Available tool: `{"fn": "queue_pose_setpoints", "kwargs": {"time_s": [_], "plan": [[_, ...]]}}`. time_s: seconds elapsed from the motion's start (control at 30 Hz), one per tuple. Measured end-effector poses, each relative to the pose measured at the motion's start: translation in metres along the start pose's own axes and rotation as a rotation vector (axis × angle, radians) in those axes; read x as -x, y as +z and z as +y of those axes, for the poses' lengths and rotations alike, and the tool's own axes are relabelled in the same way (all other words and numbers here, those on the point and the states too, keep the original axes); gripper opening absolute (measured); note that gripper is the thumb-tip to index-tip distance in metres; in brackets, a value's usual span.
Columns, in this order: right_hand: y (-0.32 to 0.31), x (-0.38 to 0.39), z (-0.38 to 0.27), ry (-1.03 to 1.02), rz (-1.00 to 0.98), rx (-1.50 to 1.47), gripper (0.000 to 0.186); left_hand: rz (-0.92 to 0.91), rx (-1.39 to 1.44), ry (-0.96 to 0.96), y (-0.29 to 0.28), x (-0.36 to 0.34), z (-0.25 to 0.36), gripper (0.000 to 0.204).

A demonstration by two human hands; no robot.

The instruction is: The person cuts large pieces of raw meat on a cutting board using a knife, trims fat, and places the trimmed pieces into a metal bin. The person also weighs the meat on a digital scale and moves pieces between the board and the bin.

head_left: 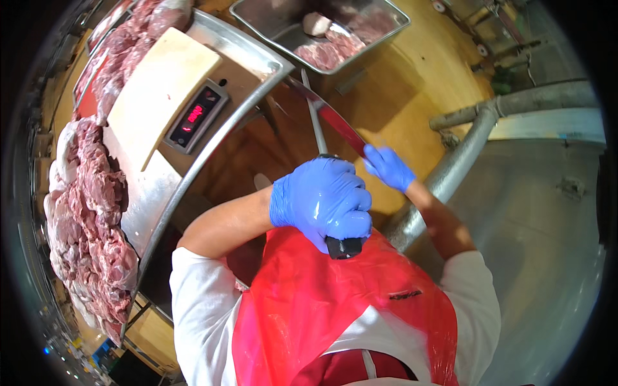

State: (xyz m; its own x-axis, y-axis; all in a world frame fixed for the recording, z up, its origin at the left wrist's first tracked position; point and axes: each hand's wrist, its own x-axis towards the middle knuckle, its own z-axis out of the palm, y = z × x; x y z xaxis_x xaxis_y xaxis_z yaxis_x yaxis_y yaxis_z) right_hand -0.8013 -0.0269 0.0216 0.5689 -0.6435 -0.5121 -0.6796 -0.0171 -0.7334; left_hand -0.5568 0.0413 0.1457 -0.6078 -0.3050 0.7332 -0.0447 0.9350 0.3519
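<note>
Red apron [290,283] close in, and right ahead of it the left hand [322,199], blue-gloved and clenched round a black handle [344,248], its butt pointing back at the chest. The steel rod [313,122] runs out from that fist, away from the body. Good, firm anchor; with the glove shiny and perhaps slick, it wants to stay tight, every finger behind the rod's base.

Now the right hand [389,167], blurred, wrapped round what must be the knife's hidden handle. Out comes the knife [338,125], its long blade slanting across the rod near the far end. Touching or just apart? Can't tell from here. This looks like honing, and the craft is in a light touch, one steady shallow angle, heel to tip, both faces evenly, edge clear of the left fist.

Over to the left, the metal table [148,212] carries a lit scale [196,116], a pale board [168,71] and heaped meat [90,219]. Farther out, a metal tub [277,26] holds more cuts [331,48].
</note>
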Motion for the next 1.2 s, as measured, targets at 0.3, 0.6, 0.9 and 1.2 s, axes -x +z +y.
{"fn": "queue_pose_setpoints", "kwargs": {"time_s": [0.3, 0.6, 0.9, 1.2], "plan": [[0.059, 0.003, -0.033, -0.475, 0.213, -0.333, 0.048, 0.251, -0.017, -0.715, 0.007, -0.004, 0.016, 0.021], [0.034, -0.063, 0.016, -0.065, 0.05, 0.431, 0.078, 0.26, -0.567, -1.235, -0.093, 0.122, 0.064, 0.02], [0.087, -0.179, -0.15, 0.071, 0.025, -0.612, 0.084, 0.038, -0.819, -1.427, -0.116, 0.369, 0.034, 0.036], [0.082, -0.256, -0.204, 0.028, 0.147, -0.595, 0.044, 0.267, -0.83, -1.712, -0.103, 0.397, 0.007, 0.062]]}}
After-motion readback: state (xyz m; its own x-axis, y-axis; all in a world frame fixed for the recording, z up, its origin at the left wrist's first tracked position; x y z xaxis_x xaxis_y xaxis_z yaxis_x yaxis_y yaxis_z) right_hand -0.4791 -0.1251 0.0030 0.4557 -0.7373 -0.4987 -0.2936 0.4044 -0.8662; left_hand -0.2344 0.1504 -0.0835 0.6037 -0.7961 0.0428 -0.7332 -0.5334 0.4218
